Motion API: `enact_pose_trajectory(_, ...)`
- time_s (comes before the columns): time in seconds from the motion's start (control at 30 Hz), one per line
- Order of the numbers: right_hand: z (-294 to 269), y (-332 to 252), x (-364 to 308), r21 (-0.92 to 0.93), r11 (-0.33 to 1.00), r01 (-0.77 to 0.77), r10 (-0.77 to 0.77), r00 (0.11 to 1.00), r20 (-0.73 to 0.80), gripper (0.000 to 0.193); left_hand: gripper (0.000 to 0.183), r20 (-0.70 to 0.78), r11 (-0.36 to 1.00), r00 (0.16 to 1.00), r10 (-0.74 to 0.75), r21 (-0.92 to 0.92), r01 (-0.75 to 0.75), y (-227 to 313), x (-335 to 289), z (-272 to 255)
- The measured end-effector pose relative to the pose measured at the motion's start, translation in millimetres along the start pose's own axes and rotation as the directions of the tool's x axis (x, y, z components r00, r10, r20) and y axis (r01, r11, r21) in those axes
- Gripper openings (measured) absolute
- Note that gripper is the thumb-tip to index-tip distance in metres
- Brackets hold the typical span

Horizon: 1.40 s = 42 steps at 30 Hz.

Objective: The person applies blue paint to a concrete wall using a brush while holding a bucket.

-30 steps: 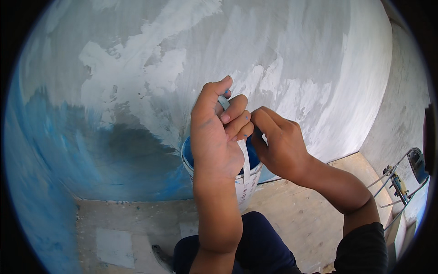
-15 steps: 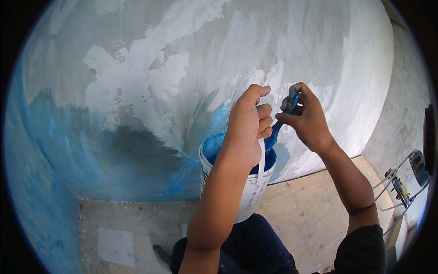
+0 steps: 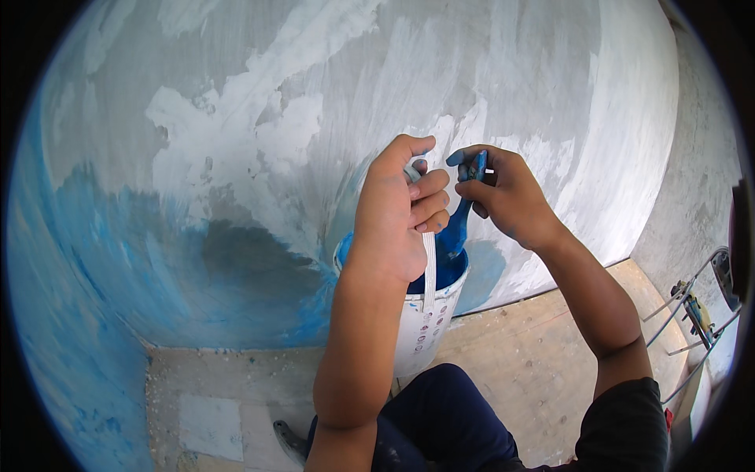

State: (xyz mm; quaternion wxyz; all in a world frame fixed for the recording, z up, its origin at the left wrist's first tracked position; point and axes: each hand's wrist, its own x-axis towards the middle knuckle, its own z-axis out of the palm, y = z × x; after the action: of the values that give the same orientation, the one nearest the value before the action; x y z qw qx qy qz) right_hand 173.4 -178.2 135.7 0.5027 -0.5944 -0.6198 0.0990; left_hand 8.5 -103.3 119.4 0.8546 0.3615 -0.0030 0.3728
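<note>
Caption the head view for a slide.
Right hand holding a blue paintbrush at a white paint bucket, left hand gripping its strap handle.

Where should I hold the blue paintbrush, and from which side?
Probably by the upper handle of the paintbrush, coming from the right: it slants up and rightward from the bucket, wide end pointing down. The right hand grips it there.

Light: moderate, diffuse; wall (image 3: 440, 79) was brightest toward the right, duller left | Shadows: were soft | Focus: left hand (image 3: 393, 208) and right hand (image 3: 511, 197) looked fairly sharp | Lens: fisheye bowed edges, black vignette ringed the view
</note>
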Motion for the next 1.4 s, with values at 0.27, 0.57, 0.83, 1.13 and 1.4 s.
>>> enact_pose_trajectory(0.27,-1.7,8.6,-0.7,-0.289,0.893,0.346,-0.317,0.937,0.145,0.03,0.03,0.025,0.997,0.997,-0.072,-0.038,0.073,0.3,4.2,-4.0)
enact_pose_trajectory(0.57,-10.0,-4.0,-21.5,-0.151,0.944,0.293,-0.279,0.954,0.107,0.024,0.027,0.021,0.996,1.0,-0.005,-0.086,0.006,18.5,-6.9,-6.4)
enact_pose_trajectory(0.83,1.0,14.2,-22.1,0.202,0.922,0.331,-0.346,0.937,0.041,0.011,0.028,-0.254,0.996,0.964,0.079,-0.01,-0.084,29.2,-21.7,-3.0)
enact_pose_trajectory(1.13,58.7,51.0,20.8,0.184,0.884,0.43,-0.42,0.903,-0.094,0.019,0.029,-0.338,0.984,0.924,0.177,0.058,-0.168,63.2,-46.0,-20.0)
enact_pose_trajectory(1.4,94.1,65.2,52.7,-0.479,0.504,0.719,-0.828,0.56,-0.03,0.031,0.069,0.051,0.93,0.934,0.353,0.09,-0.356,92.4,-58.3,-49.5)
